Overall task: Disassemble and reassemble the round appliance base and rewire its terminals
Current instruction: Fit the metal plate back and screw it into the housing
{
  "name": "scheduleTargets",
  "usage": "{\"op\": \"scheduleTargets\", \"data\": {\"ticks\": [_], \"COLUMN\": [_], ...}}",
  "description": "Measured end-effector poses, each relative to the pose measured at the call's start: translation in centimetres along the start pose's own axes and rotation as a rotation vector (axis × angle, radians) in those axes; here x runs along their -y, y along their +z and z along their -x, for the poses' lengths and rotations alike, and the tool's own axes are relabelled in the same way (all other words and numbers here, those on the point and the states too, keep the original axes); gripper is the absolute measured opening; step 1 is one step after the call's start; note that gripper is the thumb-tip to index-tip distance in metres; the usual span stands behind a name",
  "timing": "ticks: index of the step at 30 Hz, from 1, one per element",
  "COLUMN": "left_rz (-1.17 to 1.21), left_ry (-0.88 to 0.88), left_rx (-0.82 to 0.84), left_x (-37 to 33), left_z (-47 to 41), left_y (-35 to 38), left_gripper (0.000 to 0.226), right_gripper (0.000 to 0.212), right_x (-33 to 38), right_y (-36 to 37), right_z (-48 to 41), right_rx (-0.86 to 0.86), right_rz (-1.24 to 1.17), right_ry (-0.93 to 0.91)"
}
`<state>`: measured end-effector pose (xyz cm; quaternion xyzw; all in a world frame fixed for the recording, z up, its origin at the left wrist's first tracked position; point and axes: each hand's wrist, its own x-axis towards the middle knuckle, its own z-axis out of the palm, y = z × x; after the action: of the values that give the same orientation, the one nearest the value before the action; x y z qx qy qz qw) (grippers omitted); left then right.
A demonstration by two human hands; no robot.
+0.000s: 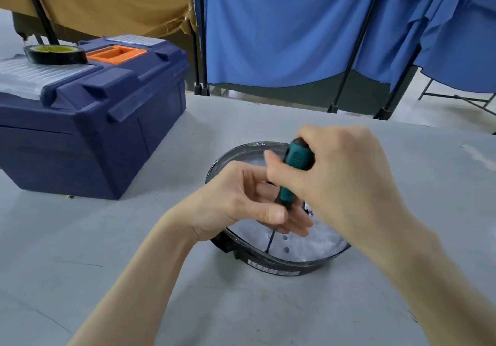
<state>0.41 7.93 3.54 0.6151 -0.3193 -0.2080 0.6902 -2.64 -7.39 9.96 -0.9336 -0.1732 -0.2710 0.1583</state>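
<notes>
Your right hand (341,174) grips the green screwdriver (296,158) handle, fingers curled tight round it. Your left hand (241,200) pinches the lower handle, fingertips partly hidden behind the shaft. The round appliance base (281,268) sits mid-surface (161,238), the blue toolbox (94,120) toward the far left corner; both hands cover the base's middle, and what the tip meets is too small to tell.
</notes>
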Motion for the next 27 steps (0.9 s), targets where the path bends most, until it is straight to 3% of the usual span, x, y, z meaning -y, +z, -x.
{"op": "scheduleTargets", "data": {"ticks": [3,7,9,11,17,19,22,27], "left_rz": [-0.028,-0.02,-0.003,-0.01,-0.038,-0.117,-0.252,-0.651], "left_ry": [0.007,-0.018,-0.033,-0.045,-0.037,-0.045,-0.086,-0.233], "left_rx": [-0.002,0.05,0.117,0.168,0.085,0.042,-0.051,-0.1], "left_x": [0.1,0.0,-0.2,-0.2,-0.2,-0.1,-0.1,-0.3], "left_z": [0.1,0.3,0.4,0.3,0.1,0.1,-0.1,-1.0], "left_y": [0.1,-0.1,-0.4,-0.5,0.0,-0.1,0.0,1.0], "left_gripper": [0.021,0.022,0.021,0.02,0.012,0.015,0.025,0.028], "right_gripper": [0.061,0.052,0.035,0.035,0.054,0.058,0.057,0.055], "right_x": [0.8,-1.2,-1.3,-1.5,0.7,1.3,0.3,-4.4], "right_y": [0.1,-1.8,-1.8,-1.0,1.9,2.3,1.5,-2.8], "right_z": [0.3,-1.2,-0.9,-0.6,0.9,1.1,0.7,-0.6], "right_rx": [-0.054,0.241,0.272,0.176,-0.204,-0.233,-0.157,-0.432], "right_rz": [0.11,-0.405,-0.471,-0.441,-0.085,-0.034,-0.147,-0.357], "right_ry": [0.025,-0.062,-0.122,-0.113,0.09,0.173,0.196,0.331]}}
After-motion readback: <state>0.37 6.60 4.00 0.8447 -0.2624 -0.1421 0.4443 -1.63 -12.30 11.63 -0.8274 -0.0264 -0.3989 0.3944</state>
